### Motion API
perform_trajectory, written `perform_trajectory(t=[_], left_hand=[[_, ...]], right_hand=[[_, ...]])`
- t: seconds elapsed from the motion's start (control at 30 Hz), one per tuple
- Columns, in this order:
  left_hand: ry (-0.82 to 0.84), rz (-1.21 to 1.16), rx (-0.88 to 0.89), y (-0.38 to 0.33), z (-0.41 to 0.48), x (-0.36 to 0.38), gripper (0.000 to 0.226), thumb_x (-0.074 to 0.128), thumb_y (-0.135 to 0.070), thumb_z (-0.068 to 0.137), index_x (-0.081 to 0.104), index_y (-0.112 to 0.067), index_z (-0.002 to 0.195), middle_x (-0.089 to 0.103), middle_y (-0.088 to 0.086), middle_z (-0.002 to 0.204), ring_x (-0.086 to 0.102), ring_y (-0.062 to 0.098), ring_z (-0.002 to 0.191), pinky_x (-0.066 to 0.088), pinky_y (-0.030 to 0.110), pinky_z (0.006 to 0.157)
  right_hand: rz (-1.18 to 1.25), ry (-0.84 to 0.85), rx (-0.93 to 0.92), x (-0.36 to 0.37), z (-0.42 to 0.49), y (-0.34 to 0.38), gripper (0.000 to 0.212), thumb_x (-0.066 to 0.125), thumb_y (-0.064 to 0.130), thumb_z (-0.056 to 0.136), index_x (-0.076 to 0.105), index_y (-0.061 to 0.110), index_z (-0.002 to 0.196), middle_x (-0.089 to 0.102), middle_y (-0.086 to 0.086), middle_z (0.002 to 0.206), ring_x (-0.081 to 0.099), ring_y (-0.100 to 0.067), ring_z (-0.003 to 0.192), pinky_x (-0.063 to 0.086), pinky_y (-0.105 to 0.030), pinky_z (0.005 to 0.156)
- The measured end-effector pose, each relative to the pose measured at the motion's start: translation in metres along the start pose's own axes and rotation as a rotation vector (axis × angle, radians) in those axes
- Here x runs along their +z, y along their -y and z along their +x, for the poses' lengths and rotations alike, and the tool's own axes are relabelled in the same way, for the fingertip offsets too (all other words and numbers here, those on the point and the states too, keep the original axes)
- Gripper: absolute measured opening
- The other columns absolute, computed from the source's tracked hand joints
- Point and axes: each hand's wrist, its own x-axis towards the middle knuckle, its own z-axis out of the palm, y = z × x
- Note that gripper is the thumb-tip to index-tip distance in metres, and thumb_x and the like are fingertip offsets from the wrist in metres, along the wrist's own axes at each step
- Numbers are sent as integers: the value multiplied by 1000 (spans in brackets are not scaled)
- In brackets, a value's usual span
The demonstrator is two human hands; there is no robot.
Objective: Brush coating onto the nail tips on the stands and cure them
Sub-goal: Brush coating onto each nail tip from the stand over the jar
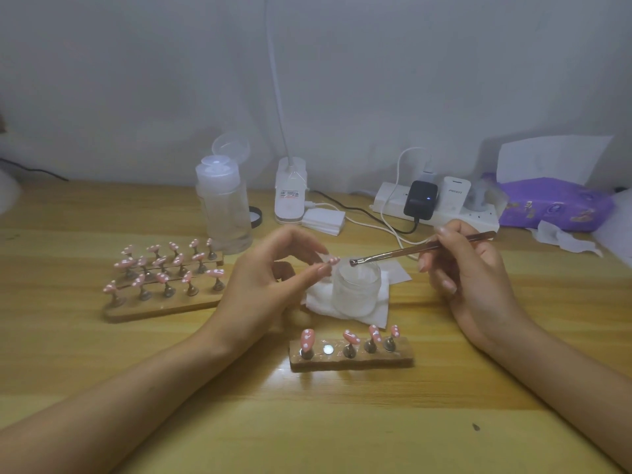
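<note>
Right hand point(468, 268): grip closed on the brush point(424, 249), pen-fashion, near the rear of the handle. The bristle end sits at the rim of the small glass jar point(357, 285).

Left hand point(273, 271): grip pinched on one pink nail tip point(331, 261), held just at 9 o'clock of the jar mouth and close to the bristles. Whether its metal stem is attached cannot be told.

Near block point(352, 354), at 6 o'clock of the jar: four tips standing, one bare magnet seat point(328, 349), judged the held tip's place.

Far racks point(164, 278), at 9 o'clock: fully stocked.

Recommendation: wipe excess coating on the jar rim before stroking. Hold the tip level and steady. Draw base to point in thin passes, keeping clear of the pinching fingers. Reseat upright without touching neighbours. No curing lamp positively identified.
</note>
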Motion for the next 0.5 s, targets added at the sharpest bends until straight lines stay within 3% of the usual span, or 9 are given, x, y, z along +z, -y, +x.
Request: perform_trajectory(t=[0.17, 0.23, 0.37, 0.5], left_hand=[[-77, -34, 146, -41, 7, -8, 8, 66, -18, 90, 59, -13, 91, 76, 0, 90, 55, 4, 54, 44, 21, 49], [-97, -39, 249, -69, 12, -14, 8, 66, -15, 93, 59, -15, 92, 77, -1, 92, 66, 3, 69, 50, 19, 57], [-42, 172, 375, -115, 6, -25, 7, 69, -24, 91, 62, -27, 92, 74, -14, 108, 66, 6, 110, 51, 23, 89], [73, 498, 495, -108, -16, -15, 9, 72, -38, 84, 66, -34, 88, 62, -17, 99, 58, 10, 101, 42, 32, 90]], right_hand=[[18, -32, 23, -1, 1, 0, 42, 48, 17, 101, 59, 27, 62, 60, -5, 55, 31, -8, 35, 27, -15, 37], [20, -26, 24, -1, 2, -1, 41, 48, 17, 101, 59, 26, 63, 61, -5, 56, 32, -8, 35, 28, -15, 37], [18, -30, 27, -1, 2, -1, 41, 49, 18, 101, 59, 26, 63, 61, -4, 55, 32, -8, 36, 30, -15, 37], [23, -40, 26, -1, 3, -2, 39, 49, 17, 101, 59, 25, 65, 61, -3, 55, 30, -7, 36, 28, -15, 36]])
